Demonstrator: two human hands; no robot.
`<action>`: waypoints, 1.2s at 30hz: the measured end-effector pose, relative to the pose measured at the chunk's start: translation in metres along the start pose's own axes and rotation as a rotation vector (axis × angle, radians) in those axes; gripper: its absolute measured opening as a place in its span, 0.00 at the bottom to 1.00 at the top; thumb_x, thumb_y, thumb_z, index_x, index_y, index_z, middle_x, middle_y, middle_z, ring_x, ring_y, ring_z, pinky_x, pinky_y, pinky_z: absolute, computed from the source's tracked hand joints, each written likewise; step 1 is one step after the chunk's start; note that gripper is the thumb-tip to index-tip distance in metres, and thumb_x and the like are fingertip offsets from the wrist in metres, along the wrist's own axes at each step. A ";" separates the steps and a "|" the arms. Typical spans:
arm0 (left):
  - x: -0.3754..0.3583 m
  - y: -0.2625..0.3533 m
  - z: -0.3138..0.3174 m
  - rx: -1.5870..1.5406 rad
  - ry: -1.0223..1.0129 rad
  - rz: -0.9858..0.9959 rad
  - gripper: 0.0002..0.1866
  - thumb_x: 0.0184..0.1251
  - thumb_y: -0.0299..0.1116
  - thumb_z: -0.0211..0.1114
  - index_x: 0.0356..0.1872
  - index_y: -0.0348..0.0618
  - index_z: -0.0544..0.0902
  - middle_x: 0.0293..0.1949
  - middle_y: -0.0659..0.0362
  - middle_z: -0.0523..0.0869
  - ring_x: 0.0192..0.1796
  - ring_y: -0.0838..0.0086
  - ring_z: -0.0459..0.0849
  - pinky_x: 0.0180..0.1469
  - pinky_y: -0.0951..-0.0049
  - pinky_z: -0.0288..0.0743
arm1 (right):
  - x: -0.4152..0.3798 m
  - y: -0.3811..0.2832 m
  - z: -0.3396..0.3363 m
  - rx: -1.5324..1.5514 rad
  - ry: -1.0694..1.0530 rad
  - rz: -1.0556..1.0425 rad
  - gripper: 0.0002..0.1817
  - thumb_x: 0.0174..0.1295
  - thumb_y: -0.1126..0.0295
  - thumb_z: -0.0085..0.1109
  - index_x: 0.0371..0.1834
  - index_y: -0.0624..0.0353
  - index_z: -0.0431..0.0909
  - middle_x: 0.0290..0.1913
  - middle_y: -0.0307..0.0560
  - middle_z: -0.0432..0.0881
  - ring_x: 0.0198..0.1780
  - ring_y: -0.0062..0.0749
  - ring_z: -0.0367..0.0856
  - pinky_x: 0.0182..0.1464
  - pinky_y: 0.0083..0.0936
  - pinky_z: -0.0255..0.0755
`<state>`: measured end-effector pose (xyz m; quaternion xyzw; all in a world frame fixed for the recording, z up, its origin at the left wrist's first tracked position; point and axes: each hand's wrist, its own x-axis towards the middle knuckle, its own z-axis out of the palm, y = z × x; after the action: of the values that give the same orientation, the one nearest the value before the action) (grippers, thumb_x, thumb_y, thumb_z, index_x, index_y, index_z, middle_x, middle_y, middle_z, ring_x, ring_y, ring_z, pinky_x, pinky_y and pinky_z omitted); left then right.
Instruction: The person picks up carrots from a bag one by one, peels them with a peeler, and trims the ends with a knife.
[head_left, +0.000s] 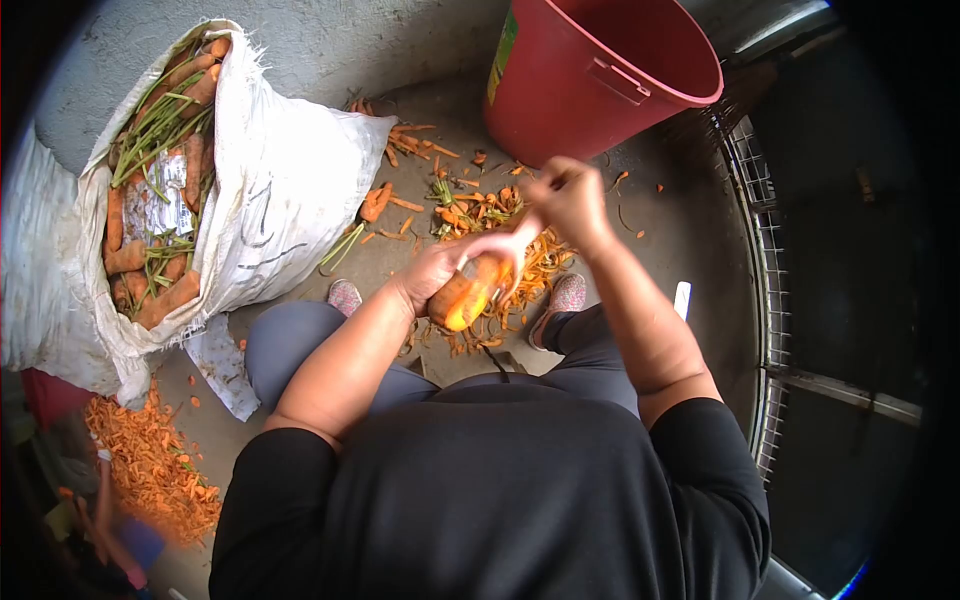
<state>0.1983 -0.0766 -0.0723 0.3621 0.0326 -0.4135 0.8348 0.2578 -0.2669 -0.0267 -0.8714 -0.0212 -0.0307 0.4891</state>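
Note:
My left hand (432,278) is closed around a thick, partly peeled carrot (462,303), held over the floor in front of my body. Above and right of it, my right hand (572,205) grips the handle of a pale Y-shaped peeler (524,232). The peeler's forked head lies over the carrot's right side and is blurred by motion; whether the blade touches the skin cannot be made out. Beneath both hands, orange peelings (540,262) are scattered on the floor between my shoes.
A white sack (290,190) full of carrots (185,295) leans at the left. A red bucket (560,100) stands ahead by the wall. A wire-mesh edge (770,270) runs along the right. At lower left, another person's arm (104,510) is near a peelings heap (150,460).

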 end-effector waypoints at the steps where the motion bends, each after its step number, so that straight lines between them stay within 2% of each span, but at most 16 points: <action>1: 0.001 0.000 -0.005 -0.037 0.001 -0.043 0.19 0.66 0.39 0.49 0.53 0.38 0.69 0.40 0.55 0.79 0.38 0.71 0.81 0.38 0.71 0.78 | 0.016 0.011 -0.015 0.091 0.050 0.158 0.10 0.43 0.73 0.63 0.13 0.63 0.72 0.15 0.38 0.73 0.18 0.18 0.68 0.20 0.20 0.65; 2: 0.003 -0.001 -0.010 -0.076 0.004 -0.085 0.21 0.66 0.39 0.50 0.55 0.38 0.67 0.41 0.54 0.78 0.39 0.69 0.80 0.40 0.68 0.78 | 0.034 0.035 -0.032 0.128 0.157 0.211 0.10 0.43 0.72 0.63 0.14 0.63 0.73 0.15 0.40 0.74 0.18 0.19 0.71 0.21 0.22 0.66; 5: 0.001 0.000 -0.008 -0.080 -0.035 -0.081 0.22 0.65 0.40 0.52 0.55 0.39 0.67 0.43 0.52 0.76 0.41 0.65 0.79 0.40 0.63 0.77 | 0.060 0.081 -0.095 -0.552 0.475 0.297 0.13 0.43 0.67 0.64 0.13 0.61 0.71 0.16 0.39 0.74 0.20 0.19 0.70 0.24 0.23 0.67; 8: -0.001 0.007 0.004 -0.082 0.011 -0.066 0.20 0.64 0.42 0.53 0.52 0.39 0.70 0.39 0.53 0.78 0.37 0.67 0.80 0.38 0.66 0.77 | 0.057 0.067 -0.107 -0.333 0.619 0.273 0.13 0.44 0.67 0.64 0.13 0.61 0.71 0.15 0.39 0.73 0.19 0.18 0.66 0.23 0.21 0.65; 11: 0.007 0.003 -0.003 -0.169 -0.013 -0.174 0.19 0.64 0.43 0.52 0.49 0.39 0.71 0.34 0.54 0.79 0.32 0.68 0.80 0.36 0.69 0.78 | 0.025 0.011 -0.055 0.082 0.313 0.067 0.13 0.46 0.72 0.64 0.12 0.61 0.70 0.14 0.36 0.72 0.18 0.15 0.66 0.18 0.18 0.62; 13: 0.010 0.003 0.002 -0.161 0.040 -0.155 0.18 0.64 0.43 0.51 0.46 0.38 0.72 0.31 0.54 0.79 0.30 0.69 0.80 0.34 0.70 0.78 | -0.013 -0.025 -0.013 0.040 0.079 -0.112 0.13 0.44 0.72 0.65 0.12 0.61 0.70 0.14 0.37 0.72 0.17 0.16 0.68 0.20 0.17 0.64; 15: 0.004 0.011 0.011 -0.161 0.052 -0.205 0.17 0.65 0.42 0.48 0.41 0.37 0.73 0.28 0.55 0.79 0.28 0.73 0.80 0.31 0.73 0.77 | -0.042 -0.038 0.017 0.098 -0.149 -0.167 0.13 0.44 0.73 0.65 0.12 0.59 0.69 0.14 0.34 0.70 0.19 0.13 0.65 0.20 0.15 0.63; 18: 0.011 -0.003 -0.004 -0.313 -0.040 -0.190 0.16 0.65 0.41 0.50 0.40 0.36 0.73 0.30 0.55 0.80 0.27 0.72 0.80 0.31 0.73 0.78 | -0.035 -0.042 0.018 -0.030 -0.228 -0.006 0.12 0.44 0.73 0.65 0.13 0.60 0.69 0.15 0.35 0.71 0.20 0.13 0.67 0.22 0.15 0.64; 20: 0.005 0.006 0.000 -0.046 0.093 -0.105 0.20 0.64 0.44 0.52 0.42 0.35 0.74 0.31 0.53 0.80 0.29 0.69 0.81 0.33 0.70 0.79 | -0.013 -0.012 0.010 0.022 -0.072 -0.092 0.12 0.45 0.73 0.63 0.12 0.60 0.70 0.15 0.35 0.71 0.19 0.14 0.68 0.20 0.16 0.64; 22: 0.002 0.006 0.000 -0.085 0.006 -0.118 0.21 0.65 0.46 0.51 0.44 0.34 0.73 0.32 0.51 0.80 0.31 0.68 0.82 0.34 0.70 0.79 | 0.024 0.007 -0.022 0.047 0.100 0.199 0.09 0.44 0.74 0.62 0.14 0.63 0.73 0.15 0.40 0.74 0.21 0.19 0.73 0.21 0.20 0.66; 25: 0.000 0.003 -0.005 -0.064 0.025 -0.172 0.22 0.65 0.46 0.51 0.45 0.34 0.73 0.33 0.51 0.80 0.32 0.68 0.82 0.34 0.69 0.79 | 0.063 0.070 -0.088 -0.545 0.417 0.203 0.11 0.44 0.64 0.63 0.21 0.62 0.78 0.20 0.48 0.80 0.22 0.27 0.77 0.30 0.25 0.72; 27: 0.001 0.008 -0.004 -0.056 0.034 -0.146 0.22 0.65 0.46 0.51 0.46 0.34 0.72 0.33 0.51 0.80 0.33 0.68 0.81 0.34 0.69 0.79 | 0.065 0.080 -0.111 -0.572 0.545 0.298 0.11 0.44 0.64 0.63 0.20 0.62 0.77 0.19 0.47 0.79 0.21 0.27 0.76 0.28 0.25 0.71; 29: 0.004 0.005 0.000 -0.032 0.046 -0.106 0.22 0.65 0.46 0.50 0.47 0.34 0.72 0.33 0.51 0.80 0.33 0.68 0.81 0.35 0.70 0.78 | 0.054 0.041 -0.096 -0.335 0.527 0.250 0.11 0.45 0.67 0.64 0.18 0.63 0.76 0.18 0.43 0.78 0.19 0.21 0.73 0.24 0.22 0.69; 32: 0.010 0.001 0.002 -0.154 0.073 -0.192 0.20 0.66 0.42 0.49 0.48 0.35 0.71 0.34 0.51 0.80 0.32 0.69 0.81 0.36 0.71 0.78 | 0.015 -0.014 -0.042 0.077 0.193 0.042 0.11 0.44 0.70 0.65 0.14 0.62 0.73 0.15 0.39 0.75 0.19 0.17 0.71 0.20 0.19 0.66; 35: 0.020 -0.007 -0.018 -0.153 -0.085 -0.207 0.18 0.66 0.39 0.48 0.49 0.35 0.70 0.35 0.51 0.80 0.33 0.69 0.81 0.36 0.72 0.78 | -0.036 -0.048 0.005 -0.029 -0.160 -0.139 0.09 0.42 0.73 0.64 0.14 0.62 0.72 0.16 0.41 0.75 0.19 0.18 0.71 0.22 0.20 0.67; 36: 0.017 -0.009 -0.007 -0.274 -0.042 -0.170 0.17 0.65 0.38 0.48 0.46 0.35 0.72 0.33 0.50 0.81 0.32 0.70 0.81 0.35 0.73 0.77 | -0.034 -0.046 0.006 -0.069 -0.141 -0.138 0.09 0.42 0.73 0.63 0.14 0.62 0.73 0.16 0.42 0.75 0.19 0.18 0.71 0.22 0.20 0.67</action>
<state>0.2051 -0.0869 -0.0885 0.2320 0.1021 -0.4818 0.8388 0.2207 -0.2382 0.0063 -0.8842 -0.1144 -0.0035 0.4529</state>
